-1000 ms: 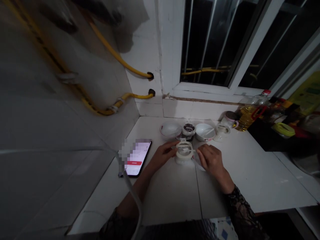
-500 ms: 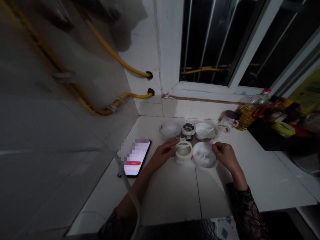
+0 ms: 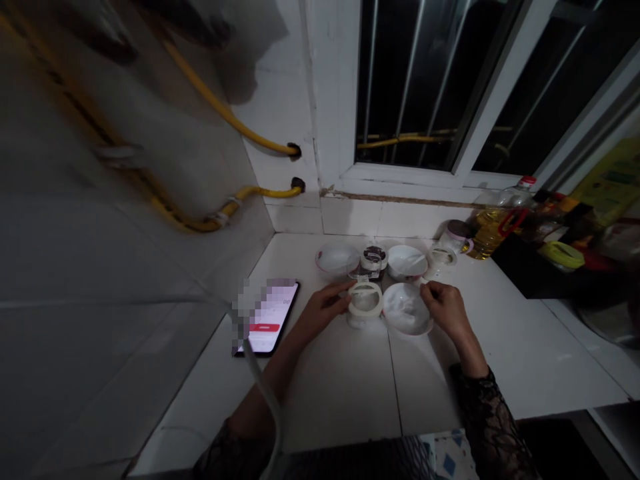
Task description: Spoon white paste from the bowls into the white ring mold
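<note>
My left hand (image 3: pixel 327 308) is curved against the left side of a small clear jar (image 3: pixel 365 321) with a cream-coloured rim, fingertips at the rim. The jar's clear lid (image 3: pixel 367 267) stands raised behind it. Just right of the jar sits a white bowl (image 3: pixel 400 325) with a pale, blurred shape inside. My right hand (image 3: pixel 447 308) is closed in a pinch at this bowl's right rim. Whatever lies between those fingertips is too dim to make out.
Behind stand another bowl (image 3: pixel 336 261), a jar with dark contents (image 3: pixel 375 253), a bowl with a pale utensil (image 3: pixel 406 265) and another clear jar (image 3: pixel 442 260). A lit phone (image 3: pixel 273 320) lies left. An oil bottle (image 3: pixel 487 230) stands right. A pale cable (image 3: pixel 263 383) crosses my left forearm.
The view has shifted slightly. The pale shape in the near bowl looks a little different. Both hands keep their places at the jar and the bowl.
</note>
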Demonstrator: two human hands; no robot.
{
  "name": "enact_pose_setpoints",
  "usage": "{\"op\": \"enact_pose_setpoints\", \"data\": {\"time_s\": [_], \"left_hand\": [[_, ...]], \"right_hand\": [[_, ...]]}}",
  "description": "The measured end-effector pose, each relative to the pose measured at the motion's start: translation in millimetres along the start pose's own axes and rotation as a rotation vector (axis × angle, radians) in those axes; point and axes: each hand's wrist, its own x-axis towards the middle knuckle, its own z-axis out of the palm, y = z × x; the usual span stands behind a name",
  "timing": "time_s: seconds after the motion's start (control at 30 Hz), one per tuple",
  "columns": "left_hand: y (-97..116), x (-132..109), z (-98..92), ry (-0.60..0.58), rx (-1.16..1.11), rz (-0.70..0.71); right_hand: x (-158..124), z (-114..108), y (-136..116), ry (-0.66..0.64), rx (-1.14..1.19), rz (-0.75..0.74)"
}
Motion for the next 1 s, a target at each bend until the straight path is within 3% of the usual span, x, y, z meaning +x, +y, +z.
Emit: {"op": "enact_pose_setpoints", "data": {"time_s": [0.2, 0.5, 0.77, 1.0], "left_hand": [[0, 0, -0.3, 0.008, 0.006, -0.011], [0, 0, 0.3, 0.016, 0.010, -0.004], [-2, 1, -0.2, 0.009, 0.003, -0.003], [-3, 0, 0.7, 0.017, -0.019, 0.002]], "right_hand": [[-1, 5, -9, -0.106, -0.087, -0.035], [0, 10, -4, -0.127, 0.255, 0.003], [4, 3, 2, -0.053, 0.448, 0.142], [7, -1, 3, 0.047, 0.504, 0.172]]}}
